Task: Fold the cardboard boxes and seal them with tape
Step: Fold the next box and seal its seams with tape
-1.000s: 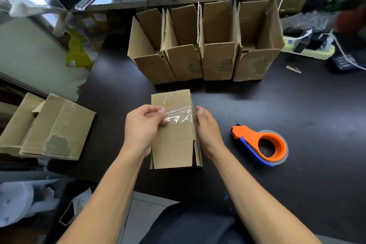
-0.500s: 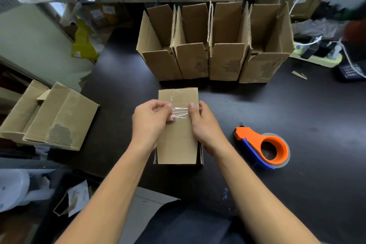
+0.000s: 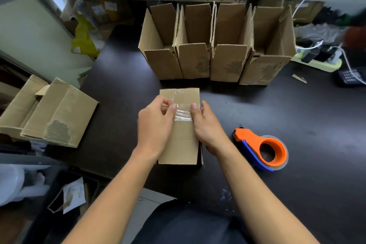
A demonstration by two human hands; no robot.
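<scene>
Cardboard box [image 3: 179, 144]: both thumbs press tape strip [image 3: 182, 114]; four open boxes [image 3: 215, 45] behind.

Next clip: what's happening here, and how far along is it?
A person is sealing a small cardboard box on a dark table. Both thumbs press a strip of clear tape across its top, with the left hand and right hand gripping the box's sides. The orange tape dispenser lies to the right, untouched. Four open boxes stand in a row behind, top flaps up.
</scene>
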